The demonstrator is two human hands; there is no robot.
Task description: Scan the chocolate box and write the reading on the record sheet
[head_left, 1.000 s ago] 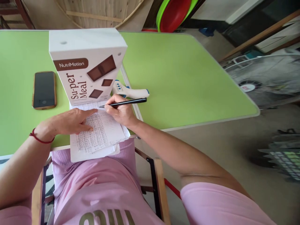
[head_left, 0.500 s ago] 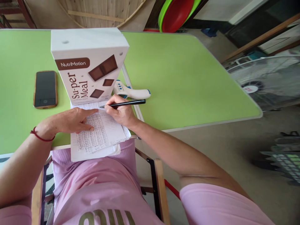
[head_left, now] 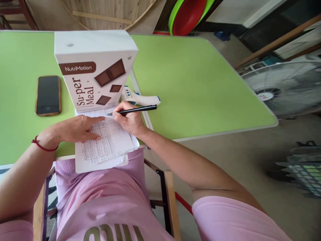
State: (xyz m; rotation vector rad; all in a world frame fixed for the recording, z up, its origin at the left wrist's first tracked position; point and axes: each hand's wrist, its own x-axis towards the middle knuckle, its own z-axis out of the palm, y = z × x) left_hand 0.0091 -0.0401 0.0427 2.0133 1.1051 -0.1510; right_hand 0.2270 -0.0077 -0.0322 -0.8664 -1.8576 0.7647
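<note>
The right hand [head_left: 129,120] grips a black pen [head_left: 132,109], its tip on a printed sheet [head_left: 110,142]. The left hand [head_left: 71,129] lies open, flat on that sheet, beside a cereal box [head_left: 94,70].

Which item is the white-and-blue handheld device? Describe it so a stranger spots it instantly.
Start at the tall white cardboard box standing on the green table. Just right of its base lies the white-and-blue handheld device, beyond the black pen: curved plastic, with blue buttons.

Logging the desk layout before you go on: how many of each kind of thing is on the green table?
Box: 1
Phone: 1
Thermometer-like device: 1
Pen: 1, in the right hand
Paper sheets: at least 2, under the left hand
Total: at least 6
</note>
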